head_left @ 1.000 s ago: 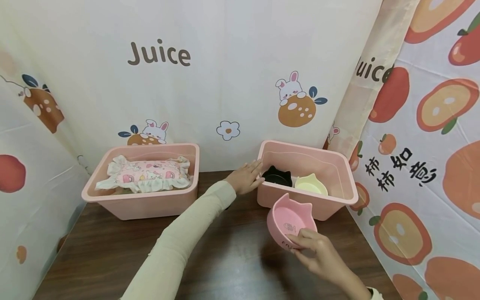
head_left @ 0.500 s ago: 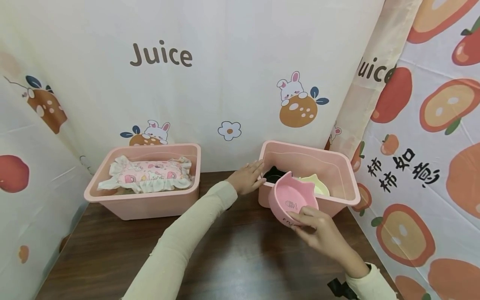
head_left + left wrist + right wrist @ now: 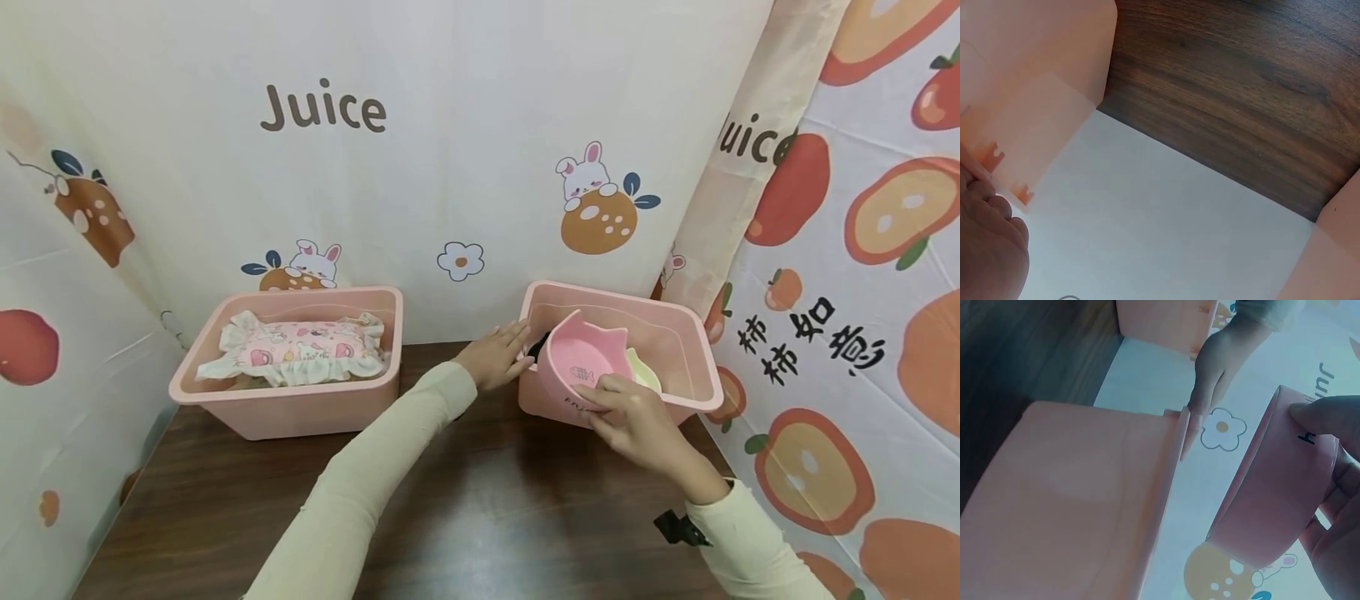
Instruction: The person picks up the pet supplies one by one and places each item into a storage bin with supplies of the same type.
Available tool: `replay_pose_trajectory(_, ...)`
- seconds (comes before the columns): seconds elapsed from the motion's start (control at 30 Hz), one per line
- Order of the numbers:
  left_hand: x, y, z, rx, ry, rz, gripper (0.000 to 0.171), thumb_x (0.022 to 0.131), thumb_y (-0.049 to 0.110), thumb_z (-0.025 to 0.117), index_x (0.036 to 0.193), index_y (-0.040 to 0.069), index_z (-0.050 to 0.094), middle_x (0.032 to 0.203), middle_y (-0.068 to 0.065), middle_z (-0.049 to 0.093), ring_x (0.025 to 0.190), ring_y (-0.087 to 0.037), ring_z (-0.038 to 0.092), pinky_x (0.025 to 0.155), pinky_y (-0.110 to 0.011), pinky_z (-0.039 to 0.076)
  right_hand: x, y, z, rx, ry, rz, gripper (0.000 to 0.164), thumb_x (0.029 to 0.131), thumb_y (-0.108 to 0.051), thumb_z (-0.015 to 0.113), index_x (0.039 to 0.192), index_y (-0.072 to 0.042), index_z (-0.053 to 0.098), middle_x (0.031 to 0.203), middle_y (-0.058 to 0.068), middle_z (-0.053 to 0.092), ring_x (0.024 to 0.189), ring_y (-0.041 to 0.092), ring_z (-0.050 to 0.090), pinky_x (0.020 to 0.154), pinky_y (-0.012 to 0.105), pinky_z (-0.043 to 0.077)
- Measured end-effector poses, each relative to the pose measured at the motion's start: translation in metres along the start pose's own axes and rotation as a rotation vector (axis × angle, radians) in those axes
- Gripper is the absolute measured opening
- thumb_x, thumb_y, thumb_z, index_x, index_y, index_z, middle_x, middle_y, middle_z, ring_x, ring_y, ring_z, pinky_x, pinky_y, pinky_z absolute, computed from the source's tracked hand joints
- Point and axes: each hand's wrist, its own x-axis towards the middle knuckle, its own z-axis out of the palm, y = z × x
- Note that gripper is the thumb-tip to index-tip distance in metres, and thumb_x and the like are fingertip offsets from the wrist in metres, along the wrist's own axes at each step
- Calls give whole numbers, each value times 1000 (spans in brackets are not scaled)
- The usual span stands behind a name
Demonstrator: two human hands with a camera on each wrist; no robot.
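A pink cat-eared pet bowl is in my right hand, pinched at its near side between thumb and fingers. It tilts over the front rim of the right pink bin, its fish print facing me. In the right wrist view the same bowl hangs above the bin's rim, apart from it. My left hand rests its straight fingers on that bin's left rim. Inside the bin are a black bowl and a pale yellow bowl, both mostly hidden behind the pink one.
A left pink bin holds a frilled pink cushion. Both bins stand at the back of a dark wooden table, against a printed curtain. A fruit-print cloth hangs along the right side.
My right hand has lifted the pink bowl up and forward, from in front of the right bin to over its front rim. The left hand has stayed on the bin's left rim.
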Motion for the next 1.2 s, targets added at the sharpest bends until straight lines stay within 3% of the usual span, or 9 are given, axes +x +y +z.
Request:
replay_pose_trajectory(0.2, -2, 2, -2, 0, -5, 0, 67, 103, 49, 24, 154, 8, 14, 161, -5, 8, 148, -22, 11, 119, -37, 12, 13, 16, 2, -33, 26, 3, 36, 65, 5, 81, 100, -3, 76, 70, -7, 54, 66, 5, 53, 56, 14, 34)
replay_pose_trajectory(0.4, -4, 3, -4, 11, -14, 6, 66, 103, 48, 24, 154, 8, 13, 161, -5, 7, 148, -21, 9, 119, -37, 13, 30, 32, 2, -21, 9, 29, 35, 68, 6, 79, 102, 0, 75, 69, -3, 54, 64, 8, 51, 53, 25, 45)
replay_pose_trajectory(0.53, -4, 3, -6, 35, -7, 19, 66, 103, 48, 22, 154, 6, 14, 161, -6, 8, 148, -23, 11, 119, -38, 14, 43, 46, 3, -14, -9, 50, 36, 67, 8, 78, 103, 1, 74, 67, -1, 53, 63, 8, 46, 53, 24, 45)
replay_pose_trajectory(0.77, -3, 3, -6, 41, -11, 13, 67, 103, 49, 21, 154, 7, 14, 161, -5, 8, 148, -22, 10, 119, -38, 13, 58, 64, 10, -16, -73, 119, 34, 71, 8, 74, 105, 3, 73, 64, 0, 50, 60, 9, 40, 51, 22, 34)
replay_pose_trajectory(1.2, 1, 3, -4, 84, -37, -3, 65, 103, 48, 21, 155, 9, 11, 161, -4, 8, 148, -20, 10, 119, -35, 12, 68, 102, 41, -63, -216, 261, 32, 75, 0, 73, 107, -3, 73, 63, 2, 46, 58, 13, 38, 52, 27, 33)
